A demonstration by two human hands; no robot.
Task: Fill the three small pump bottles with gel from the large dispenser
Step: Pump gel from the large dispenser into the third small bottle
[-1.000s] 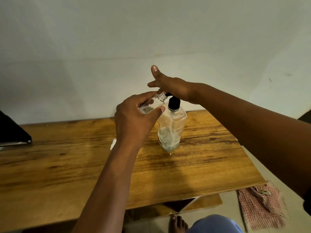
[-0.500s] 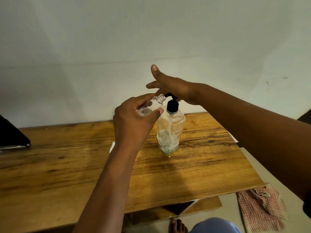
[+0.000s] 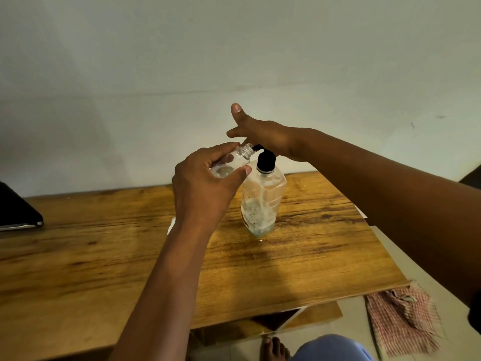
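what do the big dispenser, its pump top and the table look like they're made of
Large dispenser: clear, glossy plastic by the look; the gel shows through its dented walls. Pump top: opaque black, probably plastic, with a dull sheen. Table: brown wood grain, smooth; real wood or laminate cannot be told.

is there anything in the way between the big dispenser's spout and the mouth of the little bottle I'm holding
Nothing visible. Your left hand holds the small bottle tilted, its open neck right at the black nozzle of the large dispenser, while your right hand rests on the pump head.
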